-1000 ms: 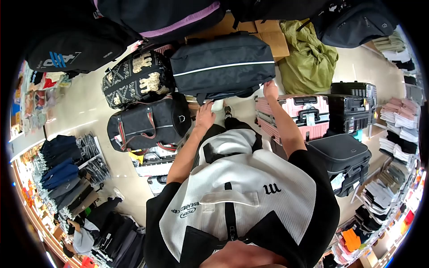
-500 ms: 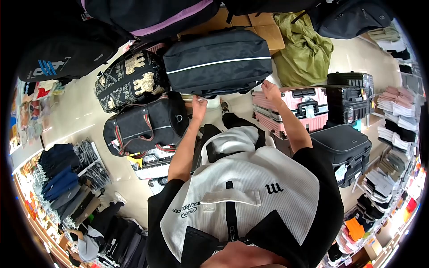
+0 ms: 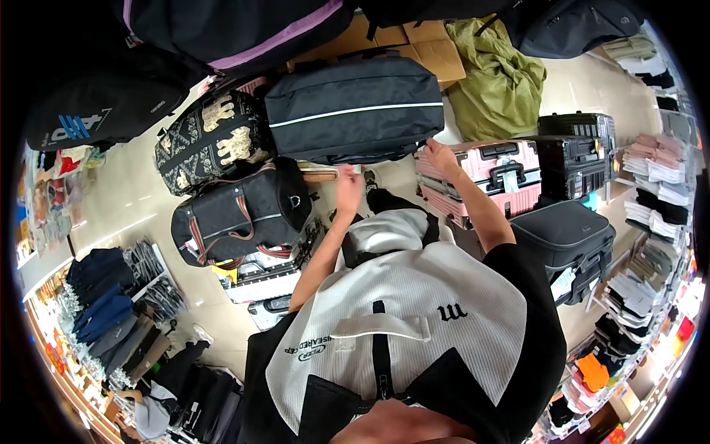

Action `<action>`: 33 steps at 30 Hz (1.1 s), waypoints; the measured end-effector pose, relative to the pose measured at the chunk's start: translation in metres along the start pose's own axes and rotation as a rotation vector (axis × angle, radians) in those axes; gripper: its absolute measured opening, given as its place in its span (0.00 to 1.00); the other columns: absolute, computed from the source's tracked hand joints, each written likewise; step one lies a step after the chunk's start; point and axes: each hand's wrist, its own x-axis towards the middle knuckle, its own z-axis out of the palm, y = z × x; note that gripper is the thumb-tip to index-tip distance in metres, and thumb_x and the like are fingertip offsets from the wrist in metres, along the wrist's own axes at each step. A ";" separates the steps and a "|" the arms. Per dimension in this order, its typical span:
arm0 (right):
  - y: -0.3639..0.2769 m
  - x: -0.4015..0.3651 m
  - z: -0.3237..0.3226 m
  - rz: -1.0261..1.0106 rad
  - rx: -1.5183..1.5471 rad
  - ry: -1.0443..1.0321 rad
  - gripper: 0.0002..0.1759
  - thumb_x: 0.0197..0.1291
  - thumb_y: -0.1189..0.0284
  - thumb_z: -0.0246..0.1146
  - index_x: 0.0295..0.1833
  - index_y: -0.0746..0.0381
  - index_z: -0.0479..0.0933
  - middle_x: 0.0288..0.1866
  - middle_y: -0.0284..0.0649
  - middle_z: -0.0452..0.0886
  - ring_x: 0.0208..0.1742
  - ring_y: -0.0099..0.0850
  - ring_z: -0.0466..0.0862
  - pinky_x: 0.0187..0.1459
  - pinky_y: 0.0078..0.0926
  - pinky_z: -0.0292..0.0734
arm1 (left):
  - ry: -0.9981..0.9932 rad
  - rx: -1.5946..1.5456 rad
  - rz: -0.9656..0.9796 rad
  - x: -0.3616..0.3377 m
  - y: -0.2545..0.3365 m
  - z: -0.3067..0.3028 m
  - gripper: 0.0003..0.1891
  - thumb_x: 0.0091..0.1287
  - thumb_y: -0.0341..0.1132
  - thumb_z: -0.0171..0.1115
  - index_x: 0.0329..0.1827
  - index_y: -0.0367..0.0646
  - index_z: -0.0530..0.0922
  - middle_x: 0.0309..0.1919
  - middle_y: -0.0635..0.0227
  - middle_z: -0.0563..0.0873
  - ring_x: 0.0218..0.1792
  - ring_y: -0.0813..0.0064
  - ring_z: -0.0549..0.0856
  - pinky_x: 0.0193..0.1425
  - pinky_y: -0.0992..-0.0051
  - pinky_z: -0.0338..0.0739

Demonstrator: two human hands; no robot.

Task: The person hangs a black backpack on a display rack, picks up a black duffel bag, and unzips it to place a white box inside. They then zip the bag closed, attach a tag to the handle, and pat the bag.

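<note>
A large black duffel bag (image 3: 355, 111) with a thin white stripe lies on a stack of bags in front of me. My right hand (image 3: 435, 154) grips its lower right corner, just above a pink suitcase (image 3: 481, 174). My left hand (image 3: 347, 186) is blurred and sits under the bag's lower edge, beside a black bag with red-striped handles (image 3: 240, 211); whether it holds anything is unclear.
An elephant-print bag (image 3: 214, 140) and a black backpack with blue logo (image 3: 103, 100) lie to the left. An olive green bag (image 3: 499, 81) and black suitcases (image 3: 577, 155) stand right. Folded clothes fill shelves (image 3: 658, 192) at right and racks at lower left.
My left hand has shifted slightly right and down under the duffel bag. My right hand stays on the bag's corner, a little lower. The view has tilted slightly.
</note>
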 end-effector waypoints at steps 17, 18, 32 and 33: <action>-0.019 -0.007 0.011 0.010 -0.212 0.082 0.16 0.66 0.63 0.51 0.48 0.58 0.80 0.41 0.49 0.86 0.43 0.48 0.86 0.45 0.46 0.81 | -0.589 0.668 0.236 0.093 -0.010 0.121 0.24 0.64 0.42 0.50 0.61 0.40 0.75 0.62 0.48 0.75 0.62 0.44 0.72 0.67 0.59 0.67; -0.021 -0.009 0.011 0.022 -0.215 0.063 0.16 0.66 0.63 0.51 0.48 0.58 0.80 0.40 0.49 0.86 0.43 0.48 0.86 0.44 0.46 0.81 | -0.604 0.643 0.126 0.096 -0.006 0.127 0.26 0.61 0.46 0.53 0.58 0.36 0.75 0.60 0.50 0.77 0.60 0.48 0.73 0.66 0.60 0.67; -0.015 -0.017 0.003 -0.024 -0.067 0.081 0.17 0.65 0.63 0.51 0.49 0.61 0.79 0.37 0.56 0.84 0.40 0.55 0.84 0.43 0.51 0.78 | -0.371 -0.537 -0.254 0.063 -0.042 0.121 0.13 0.64 0.28 0.56 0.51 0.47 0.74 0.52 0.72 0.79 0.57 0.77 0.74 0.60 0.75 0.67; -0.016 -0.013 0.003 -0.020 -0.098 0.032 0.18 0.65 0.63 0.50 0.51 0.60 0.79 0.40 0.54 0.84 0.43 0.53 0.84 0.45 0.49 0.79 | -0.341 -0.590 -0.246 0.063 -0.046 0.121 0.12 0.65 0.26 0.53 0.51 0.47 0.73 0.52 0.71 0.79 0.56 0.77 0.75 0.59 0.75 0.68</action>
